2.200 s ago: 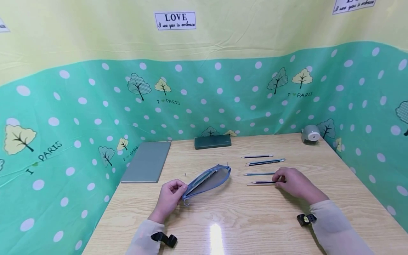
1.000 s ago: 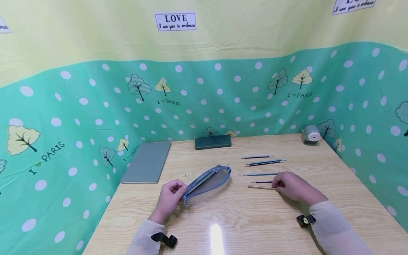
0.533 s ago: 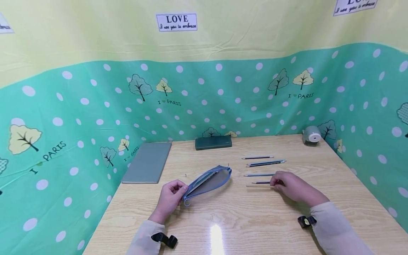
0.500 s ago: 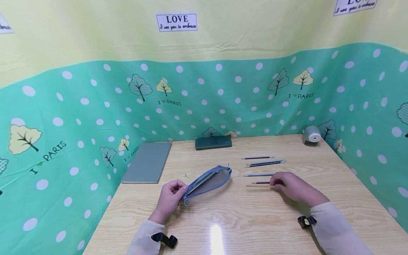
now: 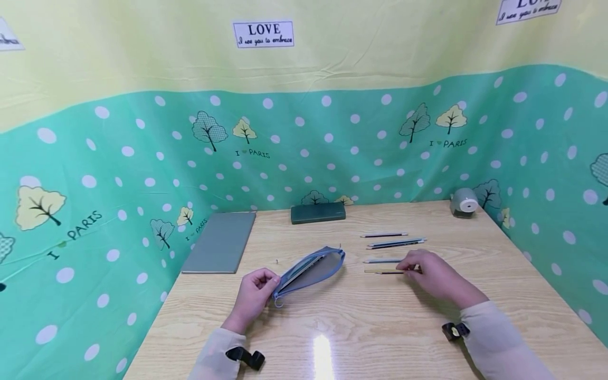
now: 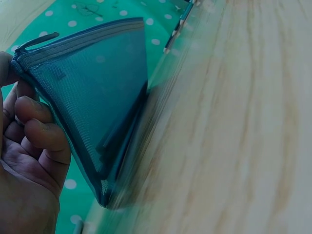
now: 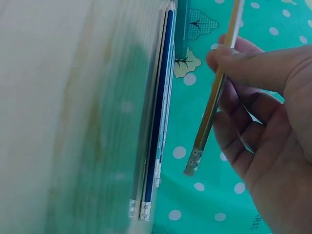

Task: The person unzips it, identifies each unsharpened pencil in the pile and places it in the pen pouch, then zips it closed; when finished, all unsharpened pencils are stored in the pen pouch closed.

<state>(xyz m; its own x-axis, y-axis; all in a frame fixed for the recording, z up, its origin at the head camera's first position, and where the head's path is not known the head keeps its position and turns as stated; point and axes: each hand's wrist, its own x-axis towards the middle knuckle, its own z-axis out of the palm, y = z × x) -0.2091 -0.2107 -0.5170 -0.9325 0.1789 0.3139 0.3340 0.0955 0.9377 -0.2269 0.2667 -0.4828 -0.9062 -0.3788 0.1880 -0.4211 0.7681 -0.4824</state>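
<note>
My left hand (image 5: 256, 290) pinches the corner of a blue mesh zip pouch (image 5: 328, 268) at its zipper-pull end. The pouch gapes open on the table, and in the left wrist view dark slender items (image 6: 117, 136) show through its mesh. Between thumb and fingertips, my right hand (image 5: 429, 272) holds a yellow pencil (image 7: 208, 109), its eraser end tilted down in the right wrist view. In the head view that pencil overlaps a dark pencil (image 5: 390, 273). Beyond it lie a teal pencil (image 5: 380, 261), a close group of blue pencils (image 5: 394, 244) and another dark pencil (image 5: 383, 234).
A grey notebook (image 5: 220, 243) lies at the back left of the wooden table (image 5: 370, 327). A dark green case (image 5: 318, 212) stands at the back middle, and a pencil sharpener (image 5: 464, 202) at the back right corner. Patterned cloth (image 5: 304, 132) hangs around the table.
My right hand has picked up the yellow pencil from the nearest spot in the row and shifted it slightly left and away, over the dark pencil. The left hand and pouch have stayed put.
</note>
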